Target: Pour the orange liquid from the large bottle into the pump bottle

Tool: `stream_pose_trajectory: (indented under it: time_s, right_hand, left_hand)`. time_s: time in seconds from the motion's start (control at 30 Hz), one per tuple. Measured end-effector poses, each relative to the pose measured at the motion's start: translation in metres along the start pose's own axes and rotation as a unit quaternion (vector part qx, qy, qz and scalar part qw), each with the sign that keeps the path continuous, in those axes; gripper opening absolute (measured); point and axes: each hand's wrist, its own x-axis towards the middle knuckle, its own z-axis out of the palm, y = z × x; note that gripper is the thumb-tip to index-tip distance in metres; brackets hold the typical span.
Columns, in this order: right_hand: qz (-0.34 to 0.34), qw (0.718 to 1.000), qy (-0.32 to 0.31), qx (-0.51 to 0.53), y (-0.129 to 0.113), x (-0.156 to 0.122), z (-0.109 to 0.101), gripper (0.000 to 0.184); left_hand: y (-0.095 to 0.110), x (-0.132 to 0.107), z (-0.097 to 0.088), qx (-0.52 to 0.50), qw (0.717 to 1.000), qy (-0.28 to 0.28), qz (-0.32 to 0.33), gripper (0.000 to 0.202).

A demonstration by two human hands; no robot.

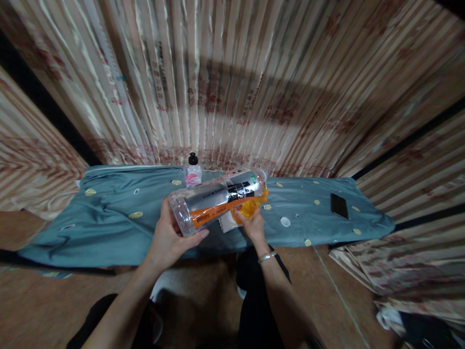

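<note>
A large clear plastic bottle (214, 196) with a silver, black and orange label is held up, tilted, its right end higher. My left hand (170, 237) is closed around its lower left end, the thumb along the underside. My right hand (253, 227) grips a shiny, crinkled orange piece (249, 208) against the bottle's right underside. Part of that piece is hidden behind the bottle, so its exact kind cannot be made out. Just below, a white packet or sheet (227, 224) shows partly. Behind the bottle stands a small pump bottle (193, 172) with a black top and pink label.
Everything is over a narrow surface covered with a teal patterned cloth (116, 218). A dark phone (339, 206) lies at its right end. Striped curtains (232, 87) hang behind and at the sides, with dark poles (54, 106). My legs are below the front edge.
</note>
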Motion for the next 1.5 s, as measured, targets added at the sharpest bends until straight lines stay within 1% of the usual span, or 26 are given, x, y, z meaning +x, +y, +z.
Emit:
stream_pose_trajectory:
  time_s: [0.2,0.37,0.5,0.63,0.73,1.03,1.23,1.5]
  right_hand:
    - [0.006,1.0,0.0,-0.01,0.0016,0.0011,0.0008,0.062]
    - [-0.009,1.0,-0.005,0.004,0.0008,0.0,0.0018,0.061]
    - [-0.004,1.0,-0.01,-0.001,0.0,0.0,0.0007,0.063]
    - [-0.001,1.0,-0.009,-0.001,0.0015,0.0008,0.0001,0.063]
    - [-0.004,1.0,-0.004,-0.003,0.0029,0.0014,0.0002,0.062]
    - [0.003,1.0,-0.009,-0.01,0.001,0.0018,0.0005,0.061]
    - [0.004,1.0,-0.01,-0.008,-0.0023,-0.0005,0.0002,0.058]
    - [0.012,1.0,-0.013,-0.004,-0.0028,0.0011,-0.0001,0.06]
  left_hand:
    - [-0.0003,-0.0009,-0.0007,0.001,1.0,0.001,-0.004,0.08]
    - [-0.002,-0.0011,-0.0006,-0.002,1.0,-0.002,-0.003,0.08]
    - [-0.0029,-0.0007,-0.0003,0.01,1.0,0.005,-0.001,0.08]
    - [-0.0016,-0.0004,-0.0002,0.012,1.0,0.003,0.007,0.077]
    - [-0.0001,-0.0001,0.0002,0.011,1.0,0.006,0.006,0.078]
    - [0.004,0.0,0.0007,0.002,1.0,-0.002,-0.026,0.081]
    - [0.003,-0.0009,0.0011,0.003,1.0,0.006,-0.026,0.082]
    - [0.0046,0.0002,0.0018,0.016,1.0,0.007,-0.016,0.079]
